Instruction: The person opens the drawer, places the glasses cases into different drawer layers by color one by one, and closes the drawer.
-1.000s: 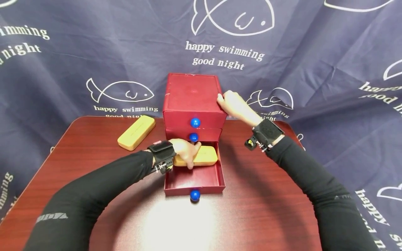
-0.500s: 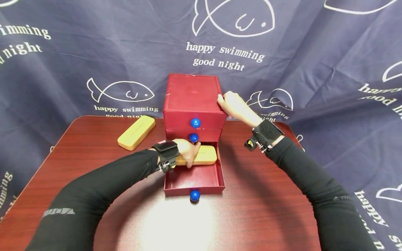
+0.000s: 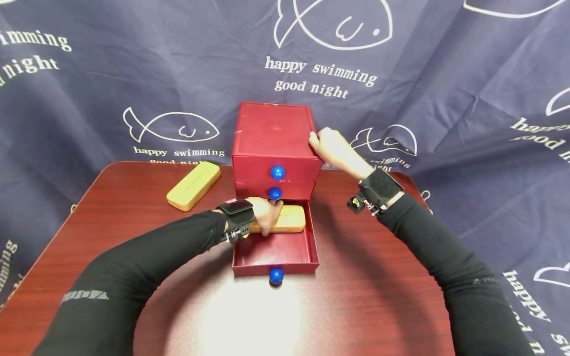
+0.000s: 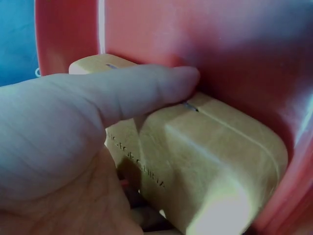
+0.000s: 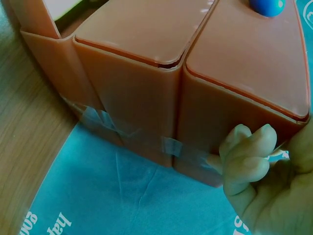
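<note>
A red box of drawers with blue knobs stands at the back of the table; its bottom drawer is pulled out. In that drawer a yellow glasses case lies crosswise toward the back. My left hand grips the case, with the thumb over its seam side in the left wrist view; the other fingers are mostly hidden under the case. My right hand holds the box's upper right edge, its curled fingers against the side wall in the right wrist view.
Another yellow glasses case lies on the brown table, left of the box. A dark blue printed cloth hangs close behind. Both upper drawers are pushed in.
My left wrist has shifted slightly to the right, and the held case has moved a little left in the drawer. The right hand and the box have kept their places.
</note>
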A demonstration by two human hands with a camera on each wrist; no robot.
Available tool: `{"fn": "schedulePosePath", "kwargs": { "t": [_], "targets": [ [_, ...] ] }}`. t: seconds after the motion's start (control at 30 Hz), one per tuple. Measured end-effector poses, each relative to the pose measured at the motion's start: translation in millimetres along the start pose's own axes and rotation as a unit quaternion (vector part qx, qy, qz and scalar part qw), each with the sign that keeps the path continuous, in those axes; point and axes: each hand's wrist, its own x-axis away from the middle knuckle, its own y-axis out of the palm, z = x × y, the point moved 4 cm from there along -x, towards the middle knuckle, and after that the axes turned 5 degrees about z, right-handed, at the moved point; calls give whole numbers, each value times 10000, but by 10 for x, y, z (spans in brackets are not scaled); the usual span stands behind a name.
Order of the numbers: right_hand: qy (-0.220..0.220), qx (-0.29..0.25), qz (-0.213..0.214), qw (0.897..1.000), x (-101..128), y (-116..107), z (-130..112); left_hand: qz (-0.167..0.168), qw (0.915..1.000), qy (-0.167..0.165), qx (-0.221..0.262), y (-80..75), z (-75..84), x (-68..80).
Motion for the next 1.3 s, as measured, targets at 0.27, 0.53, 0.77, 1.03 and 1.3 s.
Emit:
{"fn": "schedulePosePath", "kwargs": {
  "t": [0.27,0.53,0.77,1.03,1.3],
  "targets": [
    [2,4,13,10000,-2,-14,-5,-37,9999,-91,44,-2,-8,-9],
    [15,28,20,10000,-7,3,27,-354,9990,266,-14,-66,-16,48],
    [44,-17,4,10000,-6,17,30,-234,9974,548,408,-166,-61,209],
    [10,-59,44,10000,-7,20,21,172,9837,1603,791,-352,-113,616],
    [-31,0,148,9999,-3,-1,16,1552,9436,2105,2032,-402,-408,1032]
  ]
}}
